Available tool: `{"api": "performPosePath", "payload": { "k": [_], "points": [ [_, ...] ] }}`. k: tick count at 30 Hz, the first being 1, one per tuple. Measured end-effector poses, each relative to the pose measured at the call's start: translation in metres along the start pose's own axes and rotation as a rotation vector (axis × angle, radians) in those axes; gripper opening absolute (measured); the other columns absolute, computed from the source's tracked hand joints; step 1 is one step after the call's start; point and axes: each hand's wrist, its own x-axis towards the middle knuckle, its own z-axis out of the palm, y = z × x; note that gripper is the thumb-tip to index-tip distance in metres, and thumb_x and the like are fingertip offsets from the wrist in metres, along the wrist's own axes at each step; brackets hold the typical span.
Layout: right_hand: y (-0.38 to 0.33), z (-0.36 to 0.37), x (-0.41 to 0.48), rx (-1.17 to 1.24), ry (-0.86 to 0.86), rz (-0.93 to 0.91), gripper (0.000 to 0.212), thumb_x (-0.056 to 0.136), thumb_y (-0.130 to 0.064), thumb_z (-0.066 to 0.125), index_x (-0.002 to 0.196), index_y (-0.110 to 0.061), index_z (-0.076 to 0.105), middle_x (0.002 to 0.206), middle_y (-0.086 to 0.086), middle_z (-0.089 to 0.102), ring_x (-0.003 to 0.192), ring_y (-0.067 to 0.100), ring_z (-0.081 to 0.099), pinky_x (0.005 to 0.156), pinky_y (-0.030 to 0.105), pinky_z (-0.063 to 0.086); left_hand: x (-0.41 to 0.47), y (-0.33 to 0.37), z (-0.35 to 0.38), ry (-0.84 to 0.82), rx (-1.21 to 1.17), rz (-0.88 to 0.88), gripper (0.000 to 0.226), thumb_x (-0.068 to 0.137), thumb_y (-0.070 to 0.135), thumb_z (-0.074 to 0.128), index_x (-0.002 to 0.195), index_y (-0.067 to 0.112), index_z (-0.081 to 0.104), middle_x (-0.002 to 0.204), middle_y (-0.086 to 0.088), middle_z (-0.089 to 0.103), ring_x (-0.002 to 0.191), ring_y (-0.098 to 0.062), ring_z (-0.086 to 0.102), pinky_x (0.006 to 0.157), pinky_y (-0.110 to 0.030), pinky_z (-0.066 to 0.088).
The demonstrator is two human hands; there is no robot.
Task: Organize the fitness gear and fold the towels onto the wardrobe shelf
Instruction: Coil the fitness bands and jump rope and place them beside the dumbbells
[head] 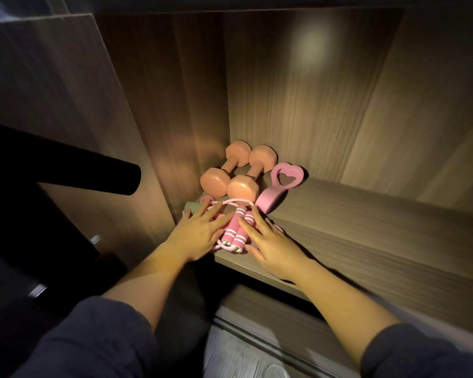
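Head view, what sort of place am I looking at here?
Most likely a home wardrobe: a wood-grain shelf with a back panel behind it, holding dumbbells and a jump rope.

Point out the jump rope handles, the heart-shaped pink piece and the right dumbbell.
jump rope handles (233, 225): head view, left handle's foam grip.
heart-shaped pink piece (270, 199): head view, flat lower band.
right dumbbell (242, 187): head view, near end weight.

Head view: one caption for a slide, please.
Left hand and right hand touch jump rope near dumbbells on wardrobe shelf.
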Motion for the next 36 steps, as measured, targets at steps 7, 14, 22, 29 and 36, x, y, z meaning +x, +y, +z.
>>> {"api": "performPosePath", "payload": {
  "k": [7,14,22,29,36],
  "points": [
    [0.005,-0.002,0.002,-0.035,-0.056,0.007,0.066,0.104,-0.04,0.036,0.156,-0.034,-0.004,0.163,0.001,-0.019,0.151,0.033,0.0,0.121,0.05,0.018,-0.004,-0.001,-0.001,0.012,0.018,-0.007,0.056,0.105,0.044,0.024,0.156,0.035,0.005,0.165,-0.003,0.0,0.151,-0.027,-0.009,0.119,-0.058,0.012],
    [0.01,-0.005,-0.002,-0.11,-0.032,0.004,0.069,0.103,-0.044,0.035,0.153,-0.039,-0.013,0.163,0.002,-0.018,0.149,0.022,-0.016,0.115,0.043,-0.011,-0.01,0.008,-0.013,0.008,-0.112,-0.08,0.055,0.105,0.041,0.028,0.156,0.028,0.014,0.165,-0.003,0.005,0.151,-0.025,-0.005,0.12,-0.056,0.009],
    [0.002,-0.03,-0.036,-0.173,-0.033,0.127,0.064,0.102,-0.047,0.033,0.155,-0.041,-0.003,0.164,-0.003,-0.014,0.15,0.023,-0.014,0.117,0.05,-0.009,-0.037,0.027,-0.036,0.132,-0.137,-0.215,0.054,0.104,0.037,0.034,0.153,0.021,0.022,0.163,-0.004,0.016,0.15,-0.028,0.01,0.119,-0.049,0.017],
    [-0.043,-0.057,-0.109,-0.181,0.027,0.306,0.063,0.102,-0.046,0.033,0.155,-0.038,0.0,0.164,-0.002,-0.011,0.151,0.025,-0.013,0.119,0.055,-0.004,-0.099,0.072,-0.05,0.312,-0.114,-0.242,0.059,0.1,0.044,0.037,0.153,0.021,0.026,0.161,-0.007,0.022,0.149,-0.027,0.015,0.117,-0.044,0.018],
    [-0.076,-0.045,-0.197,-0.061,0.087,0.4,0.063,0.101,-0.047,0.036,0.156,-0.038,0.005,0.165,-0.002,-0.009,0.15,0.022,-0.014,0.119,0.053,-0.007,-0.174,0.133,-0.029,0.312,-0.297,-0.231,0.061,0.099,0.048,0.04,0.153,0.023,0.024,0.162,-0.006,0.019,0.151,-0.027,0.009,0.119,-0.053,0.018]
  ]
}}
